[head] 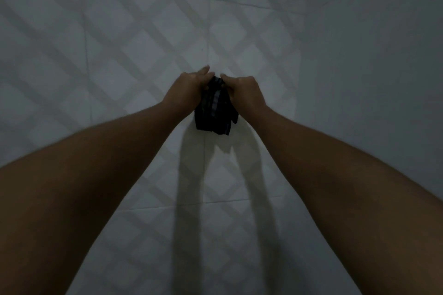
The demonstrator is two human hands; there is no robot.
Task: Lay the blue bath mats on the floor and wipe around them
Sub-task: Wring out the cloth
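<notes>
white tiles (124,38) fill the dim view. left hand (185,90) and right hand (247,93) both close on a dark cloth (214,112) between them. no blue mats show, so laying looks not yet done.

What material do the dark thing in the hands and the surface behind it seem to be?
The dark cloth: apparently soft woven fabric, since it bunches and hangs limp, with paler stripes.

The tiled surface: probably glazed ceramic tile, since it is smooth, has grout lines, and shows a small bright glint near the top.
</notes>
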